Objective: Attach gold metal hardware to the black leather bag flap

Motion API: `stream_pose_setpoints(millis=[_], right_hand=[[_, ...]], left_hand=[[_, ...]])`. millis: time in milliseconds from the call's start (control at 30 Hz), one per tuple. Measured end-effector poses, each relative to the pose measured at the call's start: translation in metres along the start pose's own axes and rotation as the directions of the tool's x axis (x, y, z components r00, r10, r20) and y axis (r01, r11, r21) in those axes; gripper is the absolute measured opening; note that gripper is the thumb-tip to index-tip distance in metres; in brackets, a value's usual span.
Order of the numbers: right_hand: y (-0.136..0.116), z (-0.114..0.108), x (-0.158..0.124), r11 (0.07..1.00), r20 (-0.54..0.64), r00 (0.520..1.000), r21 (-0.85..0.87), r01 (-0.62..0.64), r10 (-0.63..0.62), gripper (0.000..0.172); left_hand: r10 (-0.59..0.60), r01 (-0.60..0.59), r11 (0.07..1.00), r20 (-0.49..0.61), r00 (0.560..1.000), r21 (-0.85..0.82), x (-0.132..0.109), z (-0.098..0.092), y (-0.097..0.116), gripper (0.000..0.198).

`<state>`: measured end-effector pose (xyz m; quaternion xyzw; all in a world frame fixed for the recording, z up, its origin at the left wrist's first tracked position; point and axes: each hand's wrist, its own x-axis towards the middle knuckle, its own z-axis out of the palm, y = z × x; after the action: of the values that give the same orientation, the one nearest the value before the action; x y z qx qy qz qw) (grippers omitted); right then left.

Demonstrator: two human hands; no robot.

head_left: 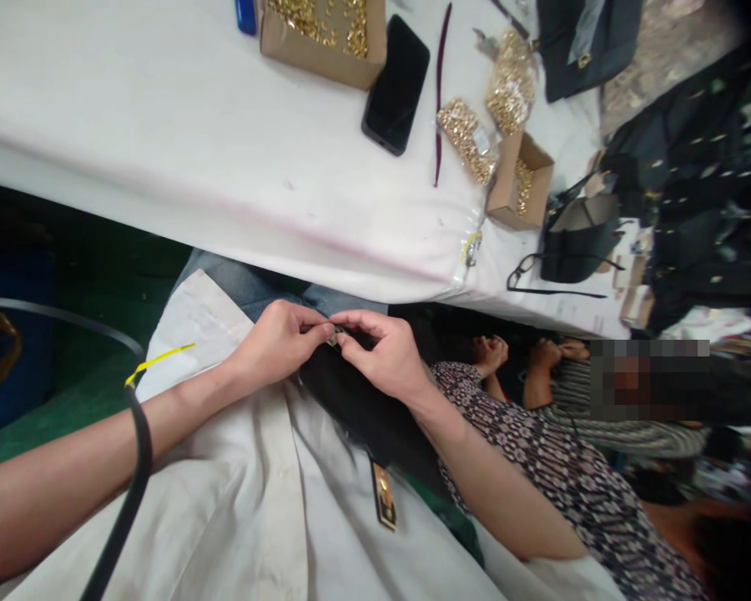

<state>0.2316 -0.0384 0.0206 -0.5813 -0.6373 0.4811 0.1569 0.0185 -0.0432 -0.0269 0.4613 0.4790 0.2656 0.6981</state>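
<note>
On my lap rests a dark, soft black piece [356, 401] that looks like a bag. My left hand [279, 338] is closed at its upper edge, thumb and index finger pinching a small metal fitting [334, 335]. From the other side my right hand [385, 355] grips the same spot, its thumb and index finger meeting the left fingertips. The fingers cover most of the fitting, so its shape is unclear. Lower down, a black strap end with a gold-coloured metal piece [384, 494] hangs from the black piece against my light shirt.
The white-covered table [225, 150] bears a cardboard box [313, 58] of gold-coloured hardware, a black phone [396, 85], hardware bags [469, 140], a smaller box [521, 184] and eyeglasses [526, 271]. Co-workers' hands [490, 355] are at the right. A dark cable [138, 467] crosses my left forearm.
</note>
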Motion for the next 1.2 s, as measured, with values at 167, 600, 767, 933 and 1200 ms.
stream_pose_setpoints(millis=[167,600,767,933,1200], right_hand=[[-0.008,0.001,-0.001,0.999,0.012,0.999,0.026,-0.04,0.04,0.028],[-0.021,0.01,0.003,0.988,-0.02,0.987,0.0,-0.157,0.157,0.031],[-0.023,0.012,0.002,0.982,-0.016,0.982,0.002,-0.188,0.188,0.03],[-0.023,0.013,0.003,0.978,-0.001,0.978,-0.016,-0.208,0.208,0.031],[-0.014,0.009,0.008,0.975,0.059,0.974,0.022,-0.221,0.22,0.029]], left_hand=[[-0.015,0.015,0.999,-0.007,1.0,-0.048,-0.002,-0.001,-0.002,0.032],[-0.027,0.026,0.99,-0.002,1.0,-0.141,-0.006,0.002,-0.006,0.033],[-0.048,0.04,0.975,-0.029,0.998,-0.217,-0.009,0.006,-0.011,0.031],[-0.069,0.056,0.961,-0.039,0.997,-0.269,-0.01,0.006,-0.014,0.029],[0.011,0.004,0.986,0.087,0.996,-0.165,-0.013,-0.005,-0.018,0.027]])
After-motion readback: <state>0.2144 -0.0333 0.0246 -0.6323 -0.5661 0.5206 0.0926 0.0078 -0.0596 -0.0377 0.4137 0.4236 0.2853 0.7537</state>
